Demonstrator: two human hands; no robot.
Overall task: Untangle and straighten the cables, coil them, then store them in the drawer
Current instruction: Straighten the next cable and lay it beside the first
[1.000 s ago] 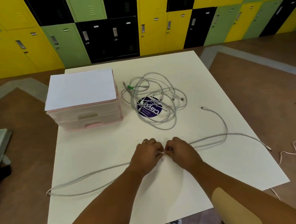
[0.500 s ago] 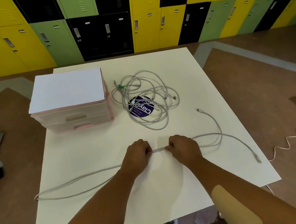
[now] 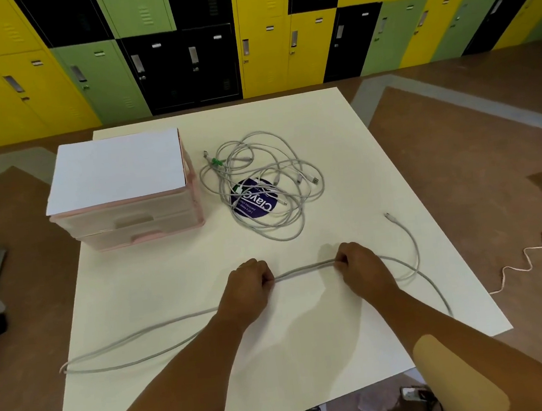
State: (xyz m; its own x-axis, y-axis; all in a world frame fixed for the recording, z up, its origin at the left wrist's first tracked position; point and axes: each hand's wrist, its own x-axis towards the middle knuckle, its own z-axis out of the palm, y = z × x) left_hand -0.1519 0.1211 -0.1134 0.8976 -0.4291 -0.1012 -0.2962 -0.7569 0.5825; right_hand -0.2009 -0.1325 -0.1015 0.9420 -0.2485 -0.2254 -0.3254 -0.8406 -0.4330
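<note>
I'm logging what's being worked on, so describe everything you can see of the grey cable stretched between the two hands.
The grey cable is thin and folded double. The left hand and right hand each grip it in a fist, two strands running between them. Leftward it lies on the white table as a long narrow loop reaching the left edge. Rightward the strands part: one curves back to a small plug, the other trails toward the near right edge.

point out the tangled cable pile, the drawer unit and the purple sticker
tangled cable pile [image 3: 228, 184]: head view, left bundle of strands
drawer unit [image 3: 125, 219]: head view, upper drawer front
purple sticker [image 3: 256, 203]: head view, its printed face
</note>
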